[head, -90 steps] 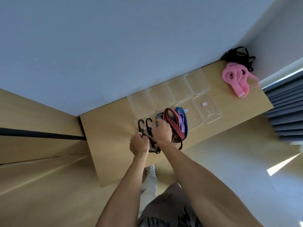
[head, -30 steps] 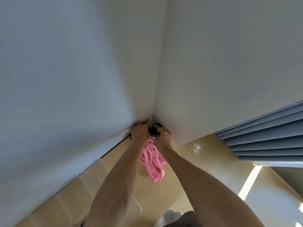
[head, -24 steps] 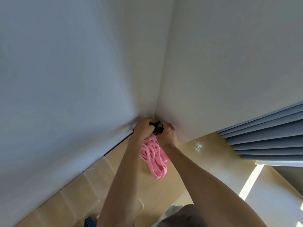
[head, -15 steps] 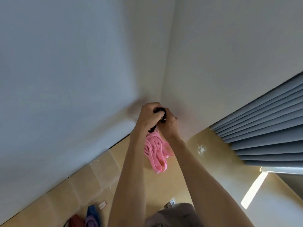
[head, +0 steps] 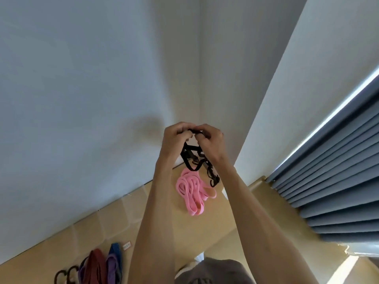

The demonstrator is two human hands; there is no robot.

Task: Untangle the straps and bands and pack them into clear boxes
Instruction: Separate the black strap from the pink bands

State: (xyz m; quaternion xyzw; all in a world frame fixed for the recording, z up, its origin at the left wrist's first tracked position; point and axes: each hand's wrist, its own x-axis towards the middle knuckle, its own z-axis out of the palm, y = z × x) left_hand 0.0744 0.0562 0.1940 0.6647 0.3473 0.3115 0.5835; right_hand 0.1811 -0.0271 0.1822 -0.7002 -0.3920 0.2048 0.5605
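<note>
Dangling from both hands, the black straps [head: 196, 160] hang in a tangled bunch in the air above the far corner of the wooden table [head: 213, 220], their loose ends trailing toward 5 o'clock. The left hand [head: 174, 138] and right hand [head: 211, 140] meet fingertip to fingertip at the top of the bunch, each with curled fingers pinching the black webbing. Half a second ago the hands were lower and pressed close against the pink bands; now they are raised well clear, and the black bunch has come up off the table with them.

Below the bunch, at 6 o'clock from it, the pink bands [head: 192, 193] lie in a loose heap on the table, apart from the black straps and no longer partly hidden behind the hands. Clear boxes [head: 114, 218] sit in a row along the wall at 8 o'clock from the pink heap, faint against the wood. Further toward 7 o'clock, at the bottom edge, a bundle of red, purple and blue cords [head: 102, 267] with dark hooks shows more fully than before, since the view has tipped down somewhat. A small white label [head: 126, 246] lies just beside the blue one. Grey curtains [head: 332, 171] fill the right side at 3 o'clock, reaching higher in the view than a moment ago.
</note>
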